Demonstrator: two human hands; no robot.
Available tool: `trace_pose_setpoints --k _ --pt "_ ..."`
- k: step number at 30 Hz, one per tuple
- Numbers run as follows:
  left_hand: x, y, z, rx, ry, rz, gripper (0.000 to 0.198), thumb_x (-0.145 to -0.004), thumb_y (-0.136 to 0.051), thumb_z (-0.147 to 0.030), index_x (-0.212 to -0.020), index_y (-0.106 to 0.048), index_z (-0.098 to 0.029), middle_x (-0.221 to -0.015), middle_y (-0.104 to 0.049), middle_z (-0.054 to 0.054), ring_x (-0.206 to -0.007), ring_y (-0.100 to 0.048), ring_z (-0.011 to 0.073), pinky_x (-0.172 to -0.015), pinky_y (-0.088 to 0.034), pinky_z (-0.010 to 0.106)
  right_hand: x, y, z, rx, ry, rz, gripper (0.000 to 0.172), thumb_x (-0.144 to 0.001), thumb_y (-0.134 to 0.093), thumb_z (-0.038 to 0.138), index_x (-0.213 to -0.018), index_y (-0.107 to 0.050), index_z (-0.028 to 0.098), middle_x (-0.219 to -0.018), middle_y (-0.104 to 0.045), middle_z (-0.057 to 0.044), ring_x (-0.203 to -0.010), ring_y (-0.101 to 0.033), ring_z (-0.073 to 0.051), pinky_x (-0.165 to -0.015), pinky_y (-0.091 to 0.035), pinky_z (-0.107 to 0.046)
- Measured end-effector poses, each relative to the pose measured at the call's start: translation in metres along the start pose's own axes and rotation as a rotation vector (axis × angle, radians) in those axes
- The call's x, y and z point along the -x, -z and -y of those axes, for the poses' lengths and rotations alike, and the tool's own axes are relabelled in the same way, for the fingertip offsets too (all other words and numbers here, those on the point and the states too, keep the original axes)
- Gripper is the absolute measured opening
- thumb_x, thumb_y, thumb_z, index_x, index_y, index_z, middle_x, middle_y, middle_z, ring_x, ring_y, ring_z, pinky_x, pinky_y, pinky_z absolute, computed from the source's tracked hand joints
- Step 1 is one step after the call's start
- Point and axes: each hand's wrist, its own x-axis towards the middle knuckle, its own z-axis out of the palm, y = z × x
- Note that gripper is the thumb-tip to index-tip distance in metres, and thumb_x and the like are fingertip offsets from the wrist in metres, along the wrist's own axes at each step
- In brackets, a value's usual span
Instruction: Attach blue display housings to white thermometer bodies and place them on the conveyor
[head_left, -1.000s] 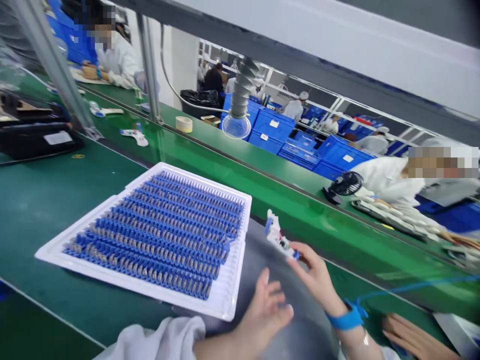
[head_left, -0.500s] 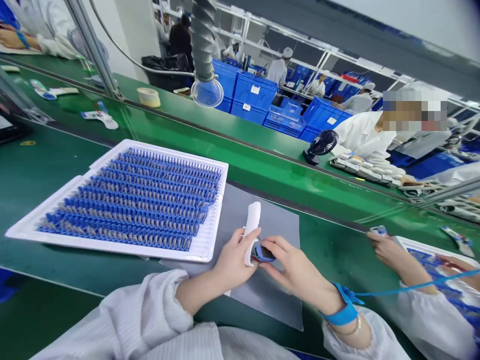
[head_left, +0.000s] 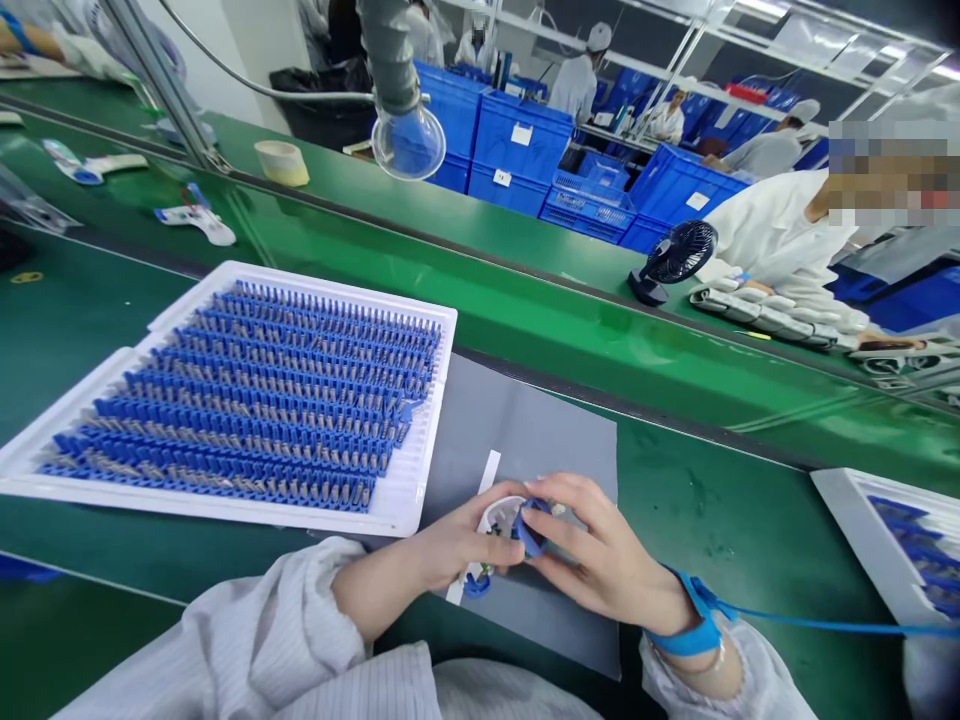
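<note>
**White housing with blue insert, held two-handed: handling hazards**

- **Location:** the white housing [head_left: 501,516] is held just above the grey mat [head_left: 540,430] on the green table [head_left: 675,500], between both hands.
- **Grip:** the left hand [head_left: 450,545] is closed on the housing from its left side. The right hand [head_left: 592,550] pinches the blue insert [head_left: 531,530] at the housing's open end.
- **Adjacent:** a white tray [head_left: 420,505] of blue parts sits just left of the mat. A blue wrist strap [head_left: 686,628] is on the right wrist, and its cord [head_left: 825,628] runs off to the right, near a second tray [head_left: 840,495].
- **Unclear:** a small blue piece [head_left: 476,585] shows below the left hand. I cannot tell whether it is loose or attached.
- **Hazards, as judged:**
  - The insert is small and half hidden by fingertips, so it could seat skewed or slip from the pinch onto the mat.
  - The left sleeve lies near the tray's rim, and a nudge could disturb the rows.
  - The cord could snag the second tray's corner.
</note>
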Motion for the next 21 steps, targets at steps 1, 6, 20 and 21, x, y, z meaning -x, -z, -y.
trace_pose_setpoints --k 1,6,20,21 --pt "0.0 -0.001 0.0 -0.001 0.008 -0.02 0.065 -0.054 -0.081 -0.039 -0.109 -0.05 -0.021 -0.071 -0.049 -0.005 -0.057 -0.044 0.0051 -0.054 -0.034 0.019 0.001 0.001 0.0 0.01 0.022 -0.007 0.031 -0.086 -0.054 0.015 -0.116 -0.049 0.012 -0.116 -0.052 -0.016 -0.108 -0.047 -0.026 -0.086 -0.044 -0.044" --pt "0.0 -0.003 -0.001 -0.076 0.06 -0.055 0.065 -0.054 -0.079 -0.046 -0.106 -0.048 -0.021 -0.065 -0.048 -0.007 -0.05 -0.044 0.004 -0.048 -0.032 0.018 0.003 0.011 -0.001 0.005 0.059 0.032 0.025 -0.087 -0.053 0.01 -0.112 -0.054 0.01 -0.104 -0.061 -0.013 -0.098 -0.055 -0.021 -0.081 -0.047 -0.038" --pt "0.001 -0.007 -0.003 -0.086 0.135 -0.045 0.059 -0.055 -0.079 -0.046 -0.101 -0.051 -0.022 -0.071 -0.046 -0.007 -0.052 -0.041 0.003 -0.046 -0.032 0.017 0.001 0.019 -0.001 -0.099 0.027 0.031 0.021 -0.085 -0.057 0.012 -0.106 -0.056 0.012 -0.095 -0.062 -0.01 -0.089 -0.058 -0.019 -0.075 -0.05 -0.034" --pt "0.002 -0.007 -0.003 -0.092 0.139 -0.037 0.058 -0.056 -0.079 -0.045 -0.101 -0.051 -0.022 -0.069 -0.045 -0.007 -0.052 -0.04 0.003 -0.046 -0.031 0.017 0.0 0.02 -0.001 -0.11 0.019 0.029 0.021 -0.085 -0.056 0.014 -0.106 -0.055 0.012 -0.096 -0.062 -0.01 -0.089 -0.058 -0.019 -0.075 -0.05 -0.035"
